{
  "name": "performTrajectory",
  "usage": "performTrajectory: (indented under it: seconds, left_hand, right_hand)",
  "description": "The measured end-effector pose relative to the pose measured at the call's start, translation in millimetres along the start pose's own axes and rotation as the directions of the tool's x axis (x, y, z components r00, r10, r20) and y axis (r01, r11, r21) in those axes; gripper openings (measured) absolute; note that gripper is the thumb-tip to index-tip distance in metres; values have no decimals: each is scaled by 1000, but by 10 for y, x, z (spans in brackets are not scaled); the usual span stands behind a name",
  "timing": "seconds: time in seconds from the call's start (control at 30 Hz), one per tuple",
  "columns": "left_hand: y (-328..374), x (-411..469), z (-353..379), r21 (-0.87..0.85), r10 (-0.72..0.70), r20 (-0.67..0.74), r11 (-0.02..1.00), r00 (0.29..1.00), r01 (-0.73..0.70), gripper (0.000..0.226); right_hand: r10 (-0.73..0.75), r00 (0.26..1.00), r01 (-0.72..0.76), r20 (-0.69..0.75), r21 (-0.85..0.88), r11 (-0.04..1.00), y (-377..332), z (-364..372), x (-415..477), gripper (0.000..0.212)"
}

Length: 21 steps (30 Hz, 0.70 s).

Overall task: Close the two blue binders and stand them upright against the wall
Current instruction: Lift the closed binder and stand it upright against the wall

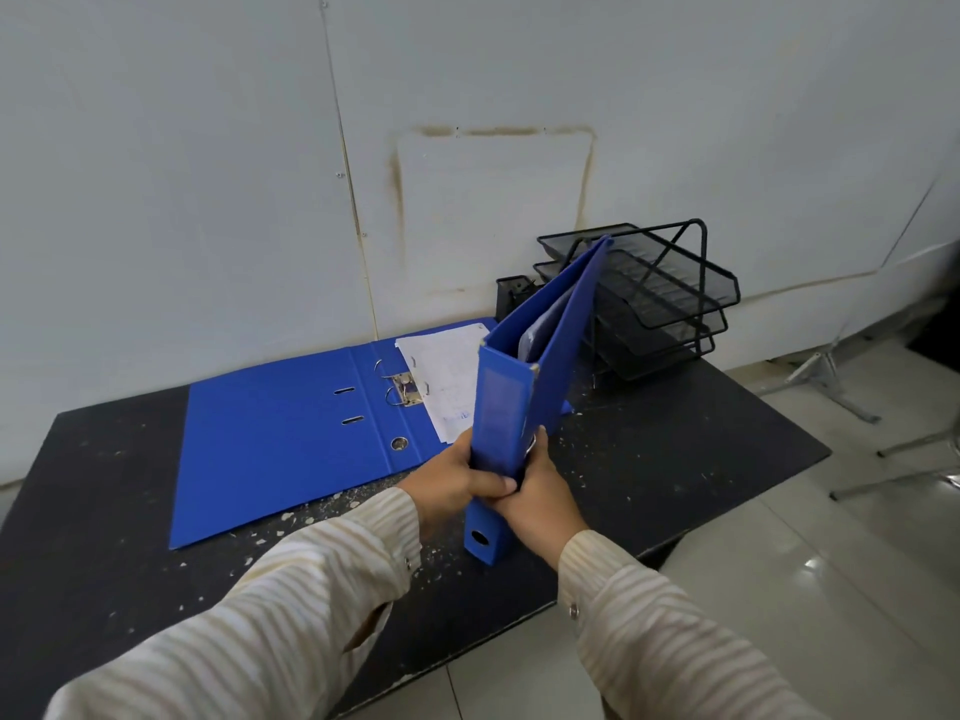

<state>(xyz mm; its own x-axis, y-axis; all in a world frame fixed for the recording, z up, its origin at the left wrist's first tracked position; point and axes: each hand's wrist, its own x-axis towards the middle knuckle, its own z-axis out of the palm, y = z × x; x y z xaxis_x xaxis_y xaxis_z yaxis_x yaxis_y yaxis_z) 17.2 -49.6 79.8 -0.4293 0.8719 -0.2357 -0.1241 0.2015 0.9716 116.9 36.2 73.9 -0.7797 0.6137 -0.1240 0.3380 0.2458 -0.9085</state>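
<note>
1. Blue card covers mark both binders; the closed binder (501, 407) is held at the centre of the frame, spine towards the camera, tilted so that its far end rises towards the upper right.
2. Its covers are seen slightly parted along the top edge, with pale pages visible between them.
3. The left hand (457, 485) is wrapped around the lower part of the spine from the left, thumb laid across the spine and fingers curled tightly on the cover.
4. The right hand (537, 498) is closed on the same binder from the right, fingertips pressed against the right cover just beside the left thumb.
5. The open binder (291, 433) is laid flat on the dark speckled table (675, 459), left of centre, its ring mechanism (402, 389) exposed and white sheets (447, 376) lying on its right half.
6. A black mesh tray stack (654, 304) is seen at the upper right, against the pale wall (208, 174), partly hidden by the raised binder.
7. A small black holder (511, 293) is placed just left of the trays.
8. Striped sleeves (260, 615) are seen at the bottom of the frame.
</note>
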Motion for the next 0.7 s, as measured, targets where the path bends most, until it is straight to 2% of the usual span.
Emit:
performTrajectory:
  seconds: [0.2, 0.47, 0.7]
  left_hand:
    - [-39, 2, -48, -49, -25, -31, 998, 999, 24, 69]
    - [-87, -25, -57, -85, -14, -27, 996, 1000, 12, 56]
    - [-127, -122, -103, -189, 39, -91, 980, 995, -56, 58]
  right_hand:
    - [7, 1000, -7, 7, -28, 1000, -27, 94, 41, 74]
    - [57, 998, -58, -14, -87, 995, -3, 168, 70, 78]
    - [18, 1000, -20, -9, -180, 984, -147, 247, 45, 75]
